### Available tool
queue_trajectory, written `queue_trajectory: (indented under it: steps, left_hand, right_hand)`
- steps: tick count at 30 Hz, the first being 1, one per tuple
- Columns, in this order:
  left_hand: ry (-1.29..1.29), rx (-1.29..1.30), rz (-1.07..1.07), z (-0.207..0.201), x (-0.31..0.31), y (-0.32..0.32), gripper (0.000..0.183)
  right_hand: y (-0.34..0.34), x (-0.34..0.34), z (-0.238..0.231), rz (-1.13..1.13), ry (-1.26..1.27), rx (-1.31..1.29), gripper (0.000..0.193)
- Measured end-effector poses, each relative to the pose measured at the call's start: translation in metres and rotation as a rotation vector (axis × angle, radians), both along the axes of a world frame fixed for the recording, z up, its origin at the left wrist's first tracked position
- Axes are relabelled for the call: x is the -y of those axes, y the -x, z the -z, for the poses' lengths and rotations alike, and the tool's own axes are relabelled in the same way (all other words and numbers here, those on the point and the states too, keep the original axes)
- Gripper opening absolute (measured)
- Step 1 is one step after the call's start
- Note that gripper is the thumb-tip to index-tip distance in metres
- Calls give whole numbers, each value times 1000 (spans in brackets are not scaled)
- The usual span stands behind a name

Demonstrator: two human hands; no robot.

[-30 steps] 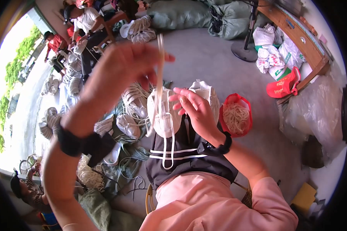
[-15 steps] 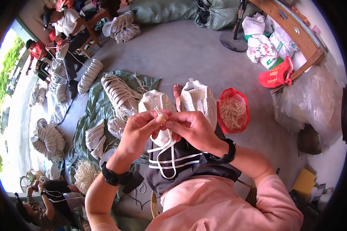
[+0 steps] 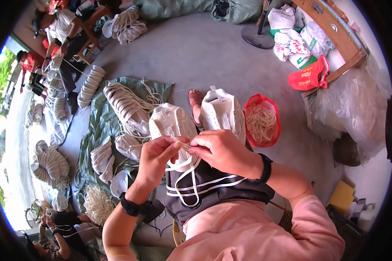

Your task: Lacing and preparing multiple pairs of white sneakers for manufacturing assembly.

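Two white lace-up shoes sit before me, the left shoe (image 3: 169,117) and the right shoe (image 3: 222,106), their heels pointing away. My left hand (image 3: 158,152) pinches a white shoelace (image 3: 195,187) over the front of the left shoe. Opposite it, my right hand (image 3: 224,148) closes thumb and fingers on the same lace, a short way apart. Loose lace hangs in a loop below my hands, over the dark cloth on my lap. My fingers hide part of the lace and the shoe's front.
Right of the shoes stands a red bag (image 3: 278,132) of loose laces. Stacked shoes (image 3: 126,106) lie on a green sheet (image 3: 96,130) at left, near a lace pile (image 3: 99,203). Other people sit at the left. A fan base (image 3: 258,37) and wooden table (image 3: 355,54) stand far right.
My fingertips have drawn slightly apart, with lace between them. My right hand has turned so its back faces up more. The whole view has shifted a little.
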State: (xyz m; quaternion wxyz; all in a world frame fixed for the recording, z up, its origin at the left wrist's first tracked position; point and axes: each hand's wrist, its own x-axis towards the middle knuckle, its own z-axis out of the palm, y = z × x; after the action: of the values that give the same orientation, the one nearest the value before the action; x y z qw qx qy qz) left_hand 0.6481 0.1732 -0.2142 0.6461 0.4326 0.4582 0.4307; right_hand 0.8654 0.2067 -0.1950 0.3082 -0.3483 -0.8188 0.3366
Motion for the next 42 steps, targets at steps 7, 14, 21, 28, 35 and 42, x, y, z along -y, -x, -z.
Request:
queue_trajectory:
  steps: [7,14,21,28,35,42]
  left_hand:
    - [80,239,-253,6,-27,35,11]
    - [-105,139,-512,-4,-27,136,28]
    - [-347,-162,-713,-2,-36,166,37]
    - [-189,-272,-421,20,-56,90,26]
    - [-58,-472,-55,77,-78,28,24]
    - [-44,-519,9,77,-91,20,31]
  right_hand:
    - [-31,-35,-23,-4,796,-338,16]
    - [-135,-66,-69,272,674,-589,26]
    - [-309,-96,-83,375,370,-981,29]
    - [-393,-106,-85,845,87,-1064,35]
    - [-383,-117,-71,1037,-47,-1097,35]
    - [-410,-124,-34,1178,-46,-856,43]
